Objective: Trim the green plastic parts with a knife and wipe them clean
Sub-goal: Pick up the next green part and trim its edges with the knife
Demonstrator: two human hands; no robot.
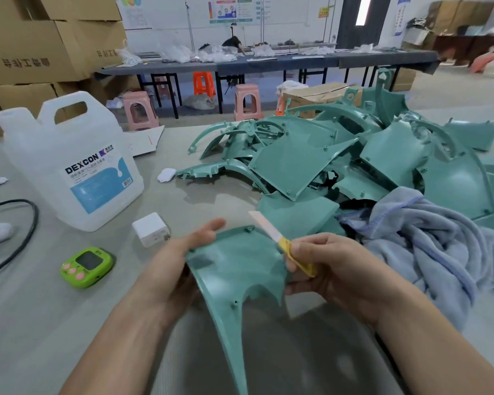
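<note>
Your left hand (171, 266) grips the left edge of the flat teal-green plastic panel (234, 266), thumb on its face and fingers hidden behind. The panel is raised above the grey tabletop (40, 309). Your right hand (334, 269) has its fingers curled round the yellow-handled utility knife (283, 243), with the blade out over the panel's upper right corner. The pile of green plastic parts (325, 155) and the blue-grey towel (425, 238) lie just beyond.

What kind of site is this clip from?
Probably a small factory finishing workshop: a heap of green plastic parts on the worktable, stacked cardboard cartons, and a long bench with plastic stools behind.
</note>
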